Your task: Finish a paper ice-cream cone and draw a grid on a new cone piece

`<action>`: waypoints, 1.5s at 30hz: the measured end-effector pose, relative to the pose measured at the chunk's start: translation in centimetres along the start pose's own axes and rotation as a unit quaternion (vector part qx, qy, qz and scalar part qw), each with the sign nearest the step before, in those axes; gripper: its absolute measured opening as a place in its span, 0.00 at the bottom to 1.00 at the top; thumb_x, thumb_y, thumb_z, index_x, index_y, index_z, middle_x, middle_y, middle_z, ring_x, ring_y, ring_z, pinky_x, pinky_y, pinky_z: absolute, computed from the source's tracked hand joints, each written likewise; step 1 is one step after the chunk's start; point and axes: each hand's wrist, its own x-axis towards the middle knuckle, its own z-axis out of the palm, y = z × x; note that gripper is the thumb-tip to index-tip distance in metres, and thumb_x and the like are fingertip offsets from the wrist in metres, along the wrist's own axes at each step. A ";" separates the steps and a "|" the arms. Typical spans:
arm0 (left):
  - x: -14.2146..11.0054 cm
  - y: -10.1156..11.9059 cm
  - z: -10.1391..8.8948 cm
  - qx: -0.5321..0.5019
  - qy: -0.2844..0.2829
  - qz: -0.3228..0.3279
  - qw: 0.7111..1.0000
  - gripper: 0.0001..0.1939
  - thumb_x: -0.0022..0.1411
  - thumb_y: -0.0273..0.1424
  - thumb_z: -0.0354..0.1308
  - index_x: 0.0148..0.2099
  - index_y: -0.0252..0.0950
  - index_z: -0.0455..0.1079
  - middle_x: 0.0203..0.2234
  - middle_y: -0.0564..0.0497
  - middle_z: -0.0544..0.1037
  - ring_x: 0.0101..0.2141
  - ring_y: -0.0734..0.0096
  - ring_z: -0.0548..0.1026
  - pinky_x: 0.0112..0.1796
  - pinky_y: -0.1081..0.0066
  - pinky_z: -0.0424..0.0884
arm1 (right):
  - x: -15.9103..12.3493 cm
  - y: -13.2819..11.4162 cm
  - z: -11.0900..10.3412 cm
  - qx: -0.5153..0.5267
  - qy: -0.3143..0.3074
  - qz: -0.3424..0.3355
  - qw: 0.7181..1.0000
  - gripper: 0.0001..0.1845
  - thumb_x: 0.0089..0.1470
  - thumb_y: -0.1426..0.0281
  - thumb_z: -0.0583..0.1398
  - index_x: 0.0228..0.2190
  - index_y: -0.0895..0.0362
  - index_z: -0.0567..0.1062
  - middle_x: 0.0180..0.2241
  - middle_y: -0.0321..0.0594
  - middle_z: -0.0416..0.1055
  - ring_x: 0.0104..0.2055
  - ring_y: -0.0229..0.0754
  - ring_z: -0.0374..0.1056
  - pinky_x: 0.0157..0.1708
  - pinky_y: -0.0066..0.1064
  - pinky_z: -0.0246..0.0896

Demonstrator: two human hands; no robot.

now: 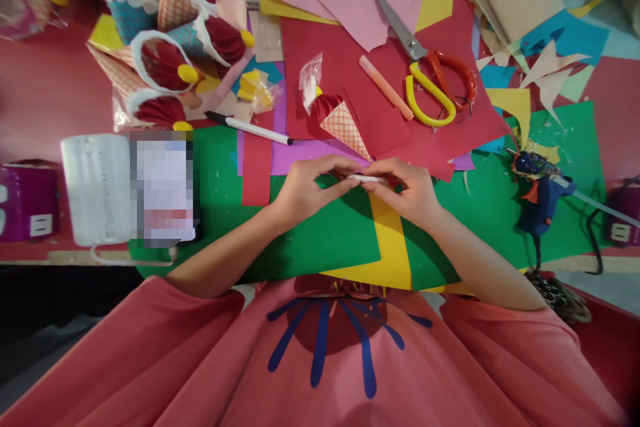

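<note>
My left hand (307, 187) and my right hand (407, 190) meet over a green sheet (310, 240), both pinching a small thin white strip (367, 179) between their fingertips. Just beyond the fingers lies a small paper cone (345, 127) with a checked orange wrap and a dark red folded fan inside. A yellow sheet (393, 240) lies under my right wrist.
Scissors (430, 80) with yellow and red handles lie on red paper (350, 60) beside a pink glue stick (385, 87). A black-capped pen (250, 127) is at the left. Several finished cones (165, 67) crowd the far left. A blue glue gun (537, 187) sits right.
</note>
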 end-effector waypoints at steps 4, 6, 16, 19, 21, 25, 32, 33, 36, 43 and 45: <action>0.1 0.0 0.1 -0.053 0.002 -0.022 0.998 0.20 0.58 0.47 0.64 0.35 0.33 0.72 0.27 0.50 0.80 0.29 0.73 0.79 0.32 0.75 0.75 | 0.0 0.2 0.0 -0.013 -0.012 -0.032 0.999 0.10 0.59 0.65 0.62 0.41 0.55 0.78 0.39 0.39 0.81 0.38 0.38 0.77 0.36 0.26 0.71; 0.1 0.1 0.1 -0.069 -0.018 -0.025 0.997 0.20 0.58 0.48 0.63 0.33 0.34 0.72 0.26 0.50 0.79 0.28 0.74 0.78 0.31 0.75 0.74 | 0.0 0.3 0.0 -0.015 -0.005 -0.047 0.999 0.08 0.59 0.67 0.62 0.39 0.56 0.79 0.35 0.37 0.81 0.35 0.36 0.76 0.33 0.24 0.69; 0.1 -0.2 0.1 -0.055 -0.015 0.007 0.998 0.20 0.59 0.48 0.63 0.36 0.34 0.73 0.29 0.49 0.80 0.30 0.74 0.78 0.33 0.75 0.75 | 0.0 0.0 -0.2 -0.028 0.005 -0.011 1.000 0.11 0.59 0.63 0.62 0.40 0.55 0.79 0.35 0.38 0.81 0.33 0.36 0.75 0.32 0.26 0.68; 0.2 0.0 0.0 -0.024 -0.011 0.013 1.000 0.20 0.60 0.48 0.62 0.35 0.34 0.75 0.29 0.49 0.81 0.30 0.73 0.78 0.32 0.75 0.74 | 0.0 0.1 -0.2 -0.006 -0.009 -0.025 1.000 0.14 0.58 0.61 0.62 0.43 0.55 0.78 0.37 0.39 0.80 0.35 0.37 0.75 0.35 0.27 0.69; 0.2 0.1 0.0 -0.019 -0.018 0.011 1.000 0.19 0.61 0.48 0.61 0.35 0.35 0.76 0.30 0.48 0.82 0.31 0.73 0.79 0.33 0.75 0.74 | 0.1 0.2 -0.2 -0.002 -0.006 -0.040 0.999 0.11 0.59 0.63 0.62 0.40 0.55 0.79 0.34 0.38 0.80 0.34 0.37 0.75 0.36 0.27 0.69; 0.1 0.1 0.0 -0.034 -0.017 0.010 0.999 0.20 0.58 0.48 0.63 0.38 0.35 0.75 0.30 0.48 0.82 0.30 0.73 0.79 0.32 0.75 0.75 | 0.1 0.1 -0.3 -0.006 0.026 -0.046 0.999 0.05 0.59 0.67 0.62 0.35 0.54 0.80 0.32 0.37 0.79 0.34 0.37 0.75 0.36 0.28 0.69; 0.1 0.2 -0.1 0.026 -0.023 0.006 0.999 0.16 0.61 0.45 0.61 0.35 0.35 0.75 0.29 0.49 0.81 0.31 0.73 0.78 0.32 0.75 0.73 | 0.2 0.2 -0.4 -0.002 -0.013 -0.012 1.000 0.13 0.57 0.60 0.63 0.39 0.55 0.79 0.35 0.39 0.80 0.34 0.38 0.74 0.33 0.28 0.67; 0.1 0.2 -0.1 0.022 -0.026 0.007 0.999 0.16 0.61 0.44 0.62 0.35 0.35 0.75 0.30 0.49 0.81 0.31 0.73 0.78 0.33 0.75 0.73 | 0.2 0.2 -0.4 -0.005 -0.015 -0.012 1.000 0.13 0.58 0.60 0.62 0.38 0.56 0.79 0.33 0.39 0.79 0.32 0.37 0.73 0.31 0.27 0.66; 0.1 0.1 -0.1 0.008 -0.022 0.002 1.000 0.17 0.58 0.44 0.64 0.39 0.35 0.73 0.30 0.49 0.81 0.30 0.73 0.78 0.32 0.75 0.73 | 0.2 0.1 -0.5 -0.011 -0.001 -0.021 1.000 0.12 0.60 0.62 0.60 0.34 0.56 0.80 0.28 0.37 0.77 0.26 0.34 0.69 0.28 0.26 0.62; 0.3 0.3 -0.4 0.072 -0.003 0.043 0.997 0.16 0.62 0.43 0.61 0.34 0.35 0.75 0.27 0.52 0.80 0.27 0.76 0.75 0.29 0.78 0.69 | 0.2 0.0 -0.5 0.031 -0.023 0.049 0.998 0.20 0.54 0.59 0.65 0.45 0.56 0.76 0.35 0.38 0.78 0.32 0.35 0.72 0.28 0.25 0.64; 0.2 0.3 -0.4 0.081 -0.010 0.043 0.996 0.16 0.63 0.44 0.60 0.34 0.35 0.76 0.27 0.51 0.80 0.28 0.75 0.76 0.30 0.77 0.70 | 0.2 0.0 -0.4 0.026 -0.037 0.046 0.998 0.16 0.55 0.60 0.65 0.42 0.56 0.77 0.34 0.37 0.78 0.30 0.34 0.70 0.27 0.24 0.62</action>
